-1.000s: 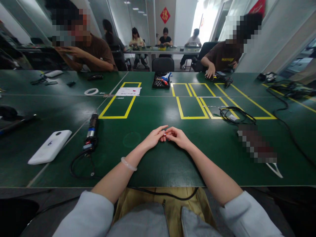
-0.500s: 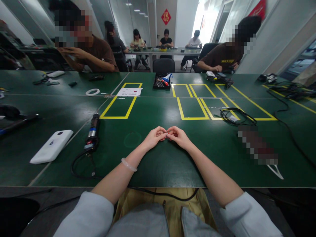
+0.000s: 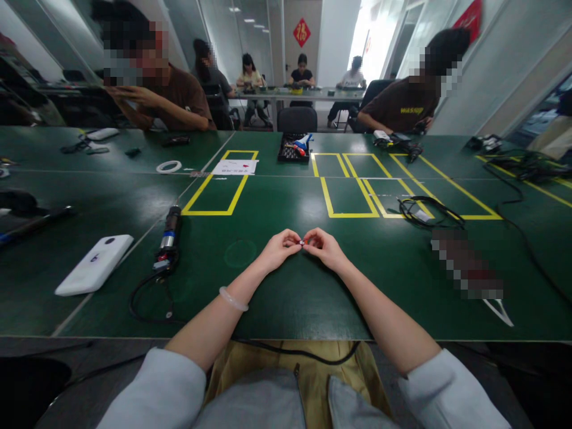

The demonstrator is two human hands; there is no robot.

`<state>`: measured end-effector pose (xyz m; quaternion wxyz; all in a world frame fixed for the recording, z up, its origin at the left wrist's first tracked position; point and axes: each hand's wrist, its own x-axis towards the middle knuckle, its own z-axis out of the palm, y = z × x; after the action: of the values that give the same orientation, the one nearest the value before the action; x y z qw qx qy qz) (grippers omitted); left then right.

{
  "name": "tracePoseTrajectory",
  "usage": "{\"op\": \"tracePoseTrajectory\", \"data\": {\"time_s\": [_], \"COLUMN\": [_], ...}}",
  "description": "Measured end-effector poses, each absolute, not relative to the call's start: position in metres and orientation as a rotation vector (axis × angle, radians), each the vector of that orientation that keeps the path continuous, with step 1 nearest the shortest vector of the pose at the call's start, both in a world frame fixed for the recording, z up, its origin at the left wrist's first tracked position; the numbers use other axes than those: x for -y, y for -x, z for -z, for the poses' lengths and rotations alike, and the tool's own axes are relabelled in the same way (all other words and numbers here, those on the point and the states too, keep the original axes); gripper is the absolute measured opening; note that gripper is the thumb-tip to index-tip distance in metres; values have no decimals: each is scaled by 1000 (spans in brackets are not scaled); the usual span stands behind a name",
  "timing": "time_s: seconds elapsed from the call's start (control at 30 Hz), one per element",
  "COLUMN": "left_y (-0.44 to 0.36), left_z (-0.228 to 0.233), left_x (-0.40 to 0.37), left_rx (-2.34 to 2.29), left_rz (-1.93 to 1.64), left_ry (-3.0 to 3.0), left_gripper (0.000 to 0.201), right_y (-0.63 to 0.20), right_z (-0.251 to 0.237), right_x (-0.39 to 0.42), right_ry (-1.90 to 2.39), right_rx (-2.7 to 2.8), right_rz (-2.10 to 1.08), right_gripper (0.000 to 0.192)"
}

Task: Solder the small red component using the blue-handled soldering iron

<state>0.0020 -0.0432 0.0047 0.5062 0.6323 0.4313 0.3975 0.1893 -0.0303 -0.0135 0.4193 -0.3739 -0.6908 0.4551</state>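
Note:
My left hand (image 3: 280,249) and my right hand (image 3: 322,245) meet over the middle of the green table (image 3: 286,286), with their fingertips almost touching. Pinched between them is a tiny red-and-white piece (image 3: 302,242), too small to name and mostly covered by the fingers. Both thumbs and forefingers are closed on it, one hand from each side. A pale bangle (image 3: 233,299) circles my left wrist.
Left of my arms lie a black-and-silver cylindrical tool (image 3: 168,235) with a cable and a white power bank (image 3: 95,265). A black tray (image 3: 286,156) of small items stands ahead. Coiled black cable (image 3: 402,210) lies right. Co-workers sit across the table.
The fingers have shifted slightly around the small piece, and more of its red and white shows. Both hands stay in nearly the same place.

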Motion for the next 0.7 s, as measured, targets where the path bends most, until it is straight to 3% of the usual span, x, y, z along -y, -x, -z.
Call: {"op": "tracePoseTrajectory", "data": {"time_s": [0.27, 0.43, 0.57, 0.7], "left_y": [0, 16, 50, 108], "left_z": [-1, -20, -43, -48], "left_x": [41, 53, 69, 82], "left_rx": [-1046, -1099, -1391, -2000], "left_rz": [-937, -672, -461, -356], "left_ry": [-1551, -1738, -2109, -2274], "left_gripper": [25, 45, 65, 75], "right_y": [-190, -192, -192, -192], "right_z": [12, 14, 18, 18], "right_x": [31, 29, 28, 29], "right_ry": [975, 1011, 1005, 999], "right_rx": [1811, 1822, 1813, 1811], "right_rz": [-1084, -1120, -1160, -1172], "right_gripper": [22, 23, 25, 24]}}
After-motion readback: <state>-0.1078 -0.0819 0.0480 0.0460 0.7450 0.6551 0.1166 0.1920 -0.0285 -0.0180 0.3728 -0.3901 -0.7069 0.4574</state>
